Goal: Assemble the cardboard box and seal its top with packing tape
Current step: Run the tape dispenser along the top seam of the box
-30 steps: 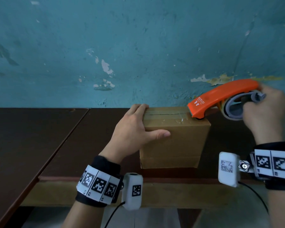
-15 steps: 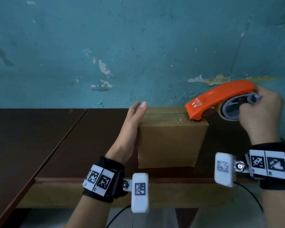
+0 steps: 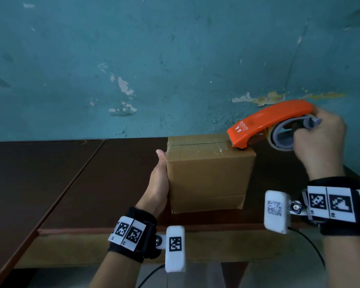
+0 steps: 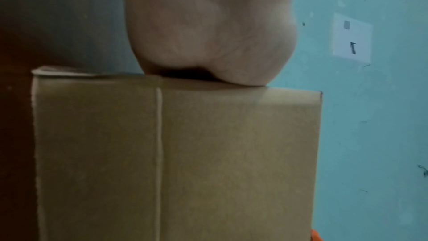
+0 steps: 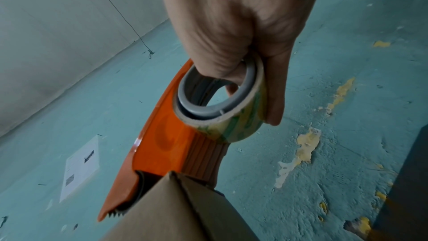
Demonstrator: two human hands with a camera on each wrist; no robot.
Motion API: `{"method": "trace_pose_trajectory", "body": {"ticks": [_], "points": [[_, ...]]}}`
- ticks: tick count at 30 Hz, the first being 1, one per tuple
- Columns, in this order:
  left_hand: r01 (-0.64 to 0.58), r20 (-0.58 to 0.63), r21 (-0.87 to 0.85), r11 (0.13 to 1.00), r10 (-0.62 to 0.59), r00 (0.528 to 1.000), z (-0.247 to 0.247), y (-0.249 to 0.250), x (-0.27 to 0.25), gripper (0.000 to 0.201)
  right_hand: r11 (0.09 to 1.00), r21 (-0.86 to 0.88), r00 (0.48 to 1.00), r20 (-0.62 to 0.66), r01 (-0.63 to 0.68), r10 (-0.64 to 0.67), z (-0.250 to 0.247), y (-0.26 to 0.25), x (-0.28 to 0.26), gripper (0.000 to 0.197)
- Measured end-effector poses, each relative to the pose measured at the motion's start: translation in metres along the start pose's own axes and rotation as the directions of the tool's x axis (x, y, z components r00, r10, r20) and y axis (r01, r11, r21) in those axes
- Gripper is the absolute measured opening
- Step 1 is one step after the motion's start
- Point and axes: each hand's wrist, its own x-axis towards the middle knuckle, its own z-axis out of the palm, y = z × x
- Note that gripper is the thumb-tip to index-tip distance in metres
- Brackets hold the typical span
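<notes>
A brown cardboard box (image 3: 208,179) stands closed on the dark table (image 3: 81,183), with clear tape shining along its top seam. My left hand (image 3: 158,179) lies flat against the box's left side, thumb tip up near the top edge; in the left wrist view the palm (image 4: 208,34) presses on the cardboard (image 4: 176,162). My right hand (image 3: 318,142) grips the orange tape dispenser (image 3: 266,121) by its grey roll holder. The dispenser's nose touches the box's top right edge. In the right wrist view the toothed blade (image 5: 115,213) meets the box corner (image 5: 185,212).
A peeling teal wall (image 3: 175,59) rises right behind the box. The table's front edge (image 3: 195,227) runs just below the box, and a seam (image 3: 71,179) splits the tabletop at the left. A white paper sheet (image 5: 81,168) is stuck on the wall.
My left hand has slid off the box's top and front and now lies flat on its left side. The dispenser stays at the top right edge.
</notes>
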Motion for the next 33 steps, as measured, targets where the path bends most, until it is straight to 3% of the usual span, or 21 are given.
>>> {"method": "trace_pose_trajectory", "body": {"ticks": [2,5,10,12,14,16,19,22,24,25,28,33], "points": [[0.048,-0.013,0.022,0.999,-0.048,0.999,-0.002,-0.005,0.004,0.067,1.000,-0.008,1.000,0.002,0.000,0.000,0.000,0.000,0.000,0.052],[0.106,-0.083,0.135,0.985,-0.095,0.992,-0.008,-0.011,0.011,0.050,1.000,-0.012,1.000,0.003,-0.015,0.015,0.000,0.000,-0.001,0.051],[0.029,-0.101,0.431,0.902,0.016,0.995,-0.039,-0.045,0.056,0.066,0.999,-0.004,0.999,0.006,-0.039,0.039,-0.001,0.000,-0.001,0.048],[-0.064,-0.157,0.450,0.891,0.150,0.976,-0.033,-0.016,0.039,0.057,0.999,0.014,0.999,0.010,-0.047,0.047,-0.001,0.000,-0.002,0.048],[-0.210,-0.235,0.444,0.871,0.339,0.911,-0.029,0.015,0.025,0.040,0.998,0.024,0.998,0.014,-0.054,0.054,-0.001,-0.001,-0.002,0.048],[-0.360,-0.224,0.423,0.832,0.480,0.848,-0.021,0.051,0.006,0.041,0.997,0.021,0.998,0.013,-0.068,0.068,-0.002,-0.001,-0.003,0.049],[-0.492,-0.002,0.588,0.641,0.610,0.792,0.003,0.090,-0.021,0.045,0.996,0.025,0.996,0.017,-0.090,0.089,-0.003,-0.002,-0.002,0.051],[-0.513,0.354,0.833,0.207,0.513,0.782,0.030,0.096,-0.038,0.077,0.995,0.033,0.995,0.015,-0.097,0.097,-0.003,0.000,-0.002,0.052],[-0.495,0.482,0.866,-0.074,0.391,0.784,0.044,0.086,-0.039,0.095,0.995,0.034,0.995,0.010,-0.095,0.095,-0.004,0.002,-0.002,0.052],[-0.481,0.505,0.862,-0.159,0.347,0.790,0.048,0.079,-0.037,0.098,0.995,0.036,0.996,0.011,-0.090,0.090,-0.004,0.003,-0.002,0.052],[-0.457,0.520,0.850,-0.262,0.286,0.805,0.048,0.069,-0.026,0.096,0.997,0.039,0.997,0.017,-0.073,0.072,-0.005,0.004,-0.002,0.051],[-0.472,0.537,0.839,-0.269,0.277,0.797,0.042,0.071,-0.021,0.091,0.999,0.040,0.999,0.036,-0.031,0.029,-0.006,0.004,-0.001,0.053]]}}
